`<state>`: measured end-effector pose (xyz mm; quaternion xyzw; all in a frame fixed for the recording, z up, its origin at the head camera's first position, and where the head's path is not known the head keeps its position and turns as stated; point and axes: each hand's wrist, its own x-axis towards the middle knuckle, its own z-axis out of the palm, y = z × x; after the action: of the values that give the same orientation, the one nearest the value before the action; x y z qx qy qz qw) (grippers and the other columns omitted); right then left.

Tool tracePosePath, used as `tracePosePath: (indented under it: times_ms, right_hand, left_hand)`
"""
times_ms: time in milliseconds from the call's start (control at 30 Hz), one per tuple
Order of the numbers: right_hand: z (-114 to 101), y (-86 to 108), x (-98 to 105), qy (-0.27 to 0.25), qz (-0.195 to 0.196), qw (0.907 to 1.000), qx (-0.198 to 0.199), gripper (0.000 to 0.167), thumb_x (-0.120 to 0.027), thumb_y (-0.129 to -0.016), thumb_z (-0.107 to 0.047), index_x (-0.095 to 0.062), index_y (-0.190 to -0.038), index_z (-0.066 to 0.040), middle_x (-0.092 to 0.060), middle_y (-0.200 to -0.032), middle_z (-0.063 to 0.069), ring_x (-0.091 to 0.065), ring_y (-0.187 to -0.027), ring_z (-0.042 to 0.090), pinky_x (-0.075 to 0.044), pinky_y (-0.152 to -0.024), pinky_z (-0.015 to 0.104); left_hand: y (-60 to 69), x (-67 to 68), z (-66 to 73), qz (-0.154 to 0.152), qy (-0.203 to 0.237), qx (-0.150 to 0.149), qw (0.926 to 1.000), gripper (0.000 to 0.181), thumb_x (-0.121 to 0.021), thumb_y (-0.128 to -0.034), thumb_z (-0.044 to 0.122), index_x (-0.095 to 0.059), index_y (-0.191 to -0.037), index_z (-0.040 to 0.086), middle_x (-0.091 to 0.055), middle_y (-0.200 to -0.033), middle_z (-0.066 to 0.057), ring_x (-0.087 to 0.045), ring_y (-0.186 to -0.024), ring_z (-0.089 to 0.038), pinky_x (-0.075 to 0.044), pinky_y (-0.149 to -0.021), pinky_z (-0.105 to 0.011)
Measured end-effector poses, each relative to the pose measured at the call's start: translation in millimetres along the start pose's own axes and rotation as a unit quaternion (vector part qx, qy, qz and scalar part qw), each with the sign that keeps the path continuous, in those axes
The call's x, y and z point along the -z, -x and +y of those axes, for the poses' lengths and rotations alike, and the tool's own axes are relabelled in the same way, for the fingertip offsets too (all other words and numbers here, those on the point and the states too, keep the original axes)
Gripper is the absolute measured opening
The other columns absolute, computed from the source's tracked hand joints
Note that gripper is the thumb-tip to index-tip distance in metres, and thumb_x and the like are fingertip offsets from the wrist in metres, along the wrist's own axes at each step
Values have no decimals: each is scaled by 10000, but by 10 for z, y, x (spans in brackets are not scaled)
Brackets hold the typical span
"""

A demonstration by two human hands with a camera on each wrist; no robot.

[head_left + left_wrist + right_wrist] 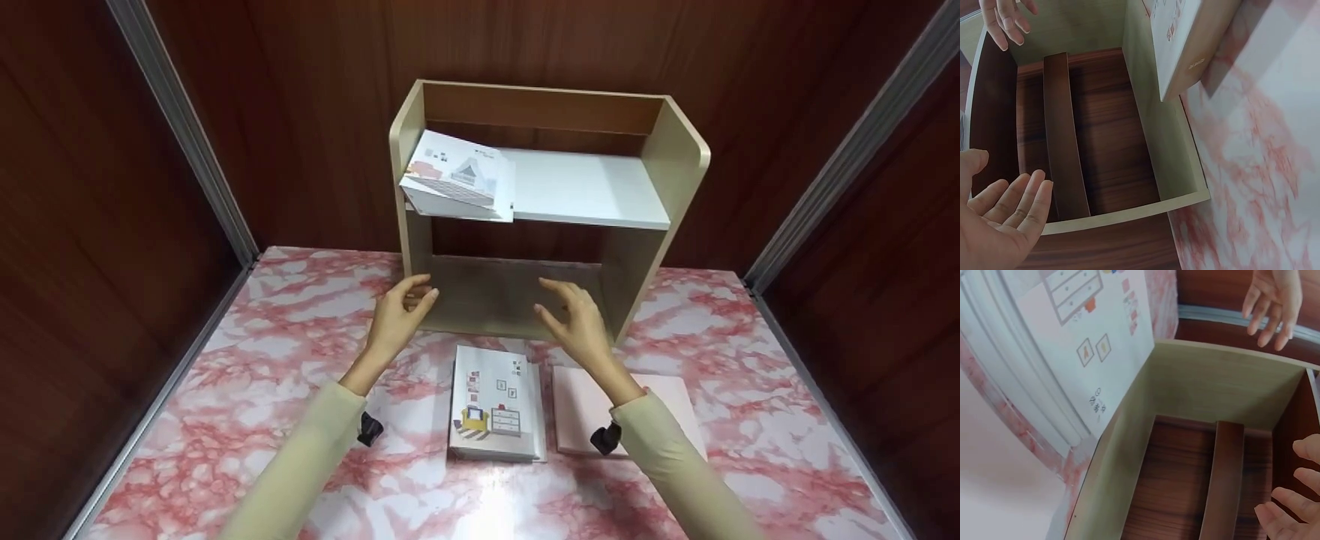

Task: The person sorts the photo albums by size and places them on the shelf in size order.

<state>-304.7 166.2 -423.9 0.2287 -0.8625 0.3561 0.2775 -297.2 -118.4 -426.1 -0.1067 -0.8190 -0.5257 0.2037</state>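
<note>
- Left hand: fingers loosely bent, thumb apart from fingertips, nothing held; fingers lean in toward the other hand.
- Right hand: same pose mirrored, thumb and index parted, fingers relaxed, nothing held.
- Wide gap between the two sets of fingertips.
- Shelf unit: nearest thing to both hands, standing upright just ahead of the fingers; head view has its lower compartment behind the gap between them. Left fingers overlap the left side panel in that view, right fingers sit in front of the lower right part; can't tell if either touches.
- Upper board: white, higher and farther off than both sets of fingertips.
- House-print box: on the upper board's left end, above and beyond the left fingertips, skewed, front corner poking past the board edge.
- Dresser-print box: lies on the table, picture up, nearer the person than the fingers, between the forearms.
- Pink box: flat, behind the right fingers, partly hidden under the right forearm.
- Table: red-and-white marbled, below all fingers.
- Wrist cameras: black, one under each wrist, behind the fingers.
</note>
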Motion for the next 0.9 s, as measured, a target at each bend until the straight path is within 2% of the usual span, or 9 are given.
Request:
tracePosePath:
  times_ms: [433, 667, 900]
  right_hand:
    - [76, 76, -24, -241, -37, 9997, 96, 357, -698, -827, -135, -631, -1166, -46, -641, -1084, 127, -599, -958, 254, -518, -757, 429]
    - [97, 125, -36, -228, -32, 9997, 40, 357, -709, -808, -89, -638, -1157, -66, -642, -1076, 132, -602, -952, 238, -532, -741, 398]
    - [122, 173, -37, -126, -38, 9999, 100, 351, -706, -816, -118, -639, -1158, -74, -645, -1084, 97, -606, -933, 212, -530, -715, 388]
  left_hand:
    - [31, -50, -61, 11, 101, -67, 9999, 332, -631, -889, 217, -622, -1164, 32, -694, -992, -119, -665, -853, -229, -541, -762, -343]
    - [67, -51, -71, 23, 61, -100, 9999, 331, -631, -889, 230, -623, -1166, 49, -694, -987, -109, -666, -827, -230, -547, -735, -340]
    - [94, -54, -100, 26, 148, -33, 9999, 312, -634, -887, 200, -629, -1151, 34, -693, -971, -114, -658, -821, -223, -545, -744, -349]
